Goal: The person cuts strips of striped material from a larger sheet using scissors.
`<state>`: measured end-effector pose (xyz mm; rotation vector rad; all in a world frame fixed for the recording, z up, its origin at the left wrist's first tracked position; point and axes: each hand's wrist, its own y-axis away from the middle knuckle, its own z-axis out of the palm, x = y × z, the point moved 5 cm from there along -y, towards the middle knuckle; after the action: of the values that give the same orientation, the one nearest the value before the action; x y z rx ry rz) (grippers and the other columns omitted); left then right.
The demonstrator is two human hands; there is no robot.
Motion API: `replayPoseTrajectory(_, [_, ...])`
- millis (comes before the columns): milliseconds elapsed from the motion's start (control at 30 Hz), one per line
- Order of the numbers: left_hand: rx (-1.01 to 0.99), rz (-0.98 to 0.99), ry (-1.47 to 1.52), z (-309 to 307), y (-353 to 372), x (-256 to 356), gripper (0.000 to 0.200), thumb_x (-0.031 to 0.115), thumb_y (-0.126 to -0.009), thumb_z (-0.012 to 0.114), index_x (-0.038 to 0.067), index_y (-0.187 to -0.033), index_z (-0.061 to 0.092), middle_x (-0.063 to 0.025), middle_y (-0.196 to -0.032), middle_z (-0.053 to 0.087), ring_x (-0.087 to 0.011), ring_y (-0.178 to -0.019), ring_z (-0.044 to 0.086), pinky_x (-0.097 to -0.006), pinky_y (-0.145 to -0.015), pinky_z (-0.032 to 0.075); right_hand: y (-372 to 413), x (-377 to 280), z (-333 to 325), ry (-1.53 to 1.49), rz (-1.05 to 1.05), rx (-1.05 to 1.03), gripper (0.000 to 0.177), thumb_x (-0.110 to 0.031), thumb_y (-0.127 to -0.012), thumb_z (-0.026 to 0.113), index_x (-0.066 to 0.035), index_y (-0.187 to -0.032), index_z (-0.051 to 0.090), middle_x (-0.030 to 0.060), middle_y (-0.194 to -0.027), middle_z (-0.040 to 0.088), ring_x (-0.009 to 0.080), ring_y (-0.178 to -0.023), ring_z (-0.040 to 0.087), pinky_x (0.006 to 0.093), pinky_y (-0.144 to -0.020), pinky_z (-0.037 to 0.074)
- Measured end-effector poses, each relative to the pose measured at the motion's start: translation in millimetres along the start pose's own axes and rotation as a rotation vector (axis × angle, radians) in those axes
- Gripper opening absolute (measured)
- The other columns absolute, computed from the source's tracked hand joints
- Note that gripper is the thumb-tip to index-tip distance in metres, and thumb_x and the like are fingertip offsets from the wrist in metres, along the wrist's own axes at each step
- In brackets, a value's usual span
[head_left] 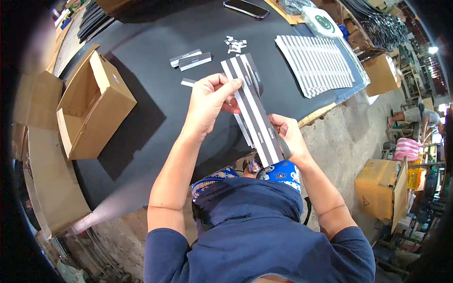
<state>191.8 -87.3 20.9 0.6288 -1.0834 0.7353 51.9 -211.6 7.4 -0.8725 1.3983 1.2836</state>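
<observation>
Between thumb and fingers, my left hand (214, 99) pinches the upper left edge of a black-and-white striped sheet (252, 111) with small printed words. My right hand (288, 137) is closed on the handles of scissors (283, 146), at the sheet's lower right; their blades lie partly behind and along the sheet. Under the sheet, cut strips (245, 129) show in part. Farther left on the dark table lie small stacks of cut strips (195, 61) and a single piece (188, 82). Small black-and-white scraps (235, 45) form a pile beyond the sheet.
A stack of striped sheets (315, 66) lies at the right of the dark table (155, 47). An open cardboard box (96, 106) stands at the left. A phone (246, 8) rests at the far edge. Another person (420, 117) is in the right background, near a carton (377, 188).
</observation>
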Motion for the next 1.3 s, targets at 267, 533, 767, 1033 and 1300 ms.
replayPoseTrajectory(267, [-0.002,-0.010,-0.005,4.2,3.7,4.3,0.022,0.022,-0.084,0.067,0.008,-0.071,0.057,-0.0061,-0.070,0.065,-0.0092,-0.054,0.062,-0.0217,-0.047,0.052,-0.5,0.6,0.1,0.003,-0.014,0.017,0.038,-0.003,-0.069,0.075,0.005,-0.103,0.059,0.0055,-0.087,0.065,0.0073,-0.076,0.060,0.0217,-0.070,0.048])
replayPoseTrajectory(533, [-0.008,-0.017,-0.001,3.2,2.4,1.4,0.020,0.021,-0.085,0.066,0.008,-0.072,0.057,-0.0061,-0.070,0.065,-0.0094,-0.056,0.063,-0.0210,-0.046,0.052,-0.7,-1.8,1.8,-0.044,-0.023,0.018,0.037,-0.002,-0.070,0.074,0.005,-0.102,0.059,0.0054,-0.087,0.064,0.0067,-0.077,0.060,0.0216,-0.070,0.048])
replayPoseTrajectory(767, [0.009,-0.010,-0.019,4.5,3.5,3.1,0.020,0.021,-0.085,0.066,0.008,-0.072,0.057,-0.0058,-0.070,0.065,-0.0092,-0.057,0.063,-0.0213,-0.046,0.052,-1.5,1.8,-2.3,0.015,-0.039,0.020,0.038,-0.003,-0.068,0.076,0.004,-0.101,0.059,0.0043,-0.088,0.064,0.0063,-0.076,0.059,0.0217,-0.070,0.048])
replayPoseTrajectory(1033, [0.010,-0.009,0.006,5.8,3.9,4.6,0.021,0.020,-0.084,0.066,0.008,-0.071,0.057,-0.0058,-0.069,0.065,-0.0089,-0.055,0.062,-0.0219,-0.046,0.053,-1.3,1.6,-0.8,-0.060,-0.035,0.007,0.038,-0.003,-0.068,0.076,0.004,-0.101,0.059,0.0048,-0.087,0.064,0.0061,-0.076,0.059,0.0215,-0.070,0.048])
replayPoseTrajectory(1300, [0.013,0.003,0.007,4.3,3.4,4.5,0.022,0.021,-0.083,0.067,0.008,-0.069,0.056,-0.0054,-0.068,0.064,-0.0092,-0.054,0.062,-0.0221,-0.046,0.053,-1.7,1.4,-0.4,-0.024,-0.016,0.023,0.038,-0.003,-0.068,0.076,0.004,-0.102,0.059,0.0049,-0.085,0.065,0.0063,-0.074,0.060,0.0215,-0.068,0.048])
